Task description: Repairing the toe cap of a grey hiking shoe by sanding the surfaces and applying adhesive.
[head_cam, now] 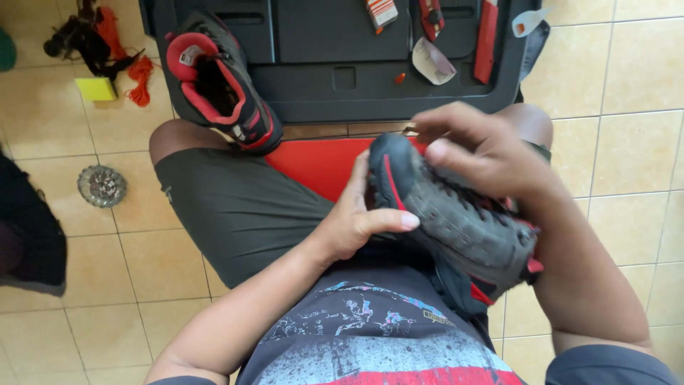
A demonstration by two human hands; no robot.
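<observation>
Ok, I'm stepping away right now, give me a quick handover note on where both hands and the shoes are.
Left hand: cups the toe end of the grey and black shoe over the lap, thumb across its side.
Right hand: on top of that shoe, fingers at the laces.
Second shoe, black with red lining: stands apart by the left knee, leaning on the black tray.
Tray holds red-handled tools and a scrap of paper.
Done: one shoe is in hand. Left: the second shoe is untouched; the state of the laces can't be judged.

Home floor, beige tiles (pixel 627 164), floor drain (pixel 102 186)
</observation>
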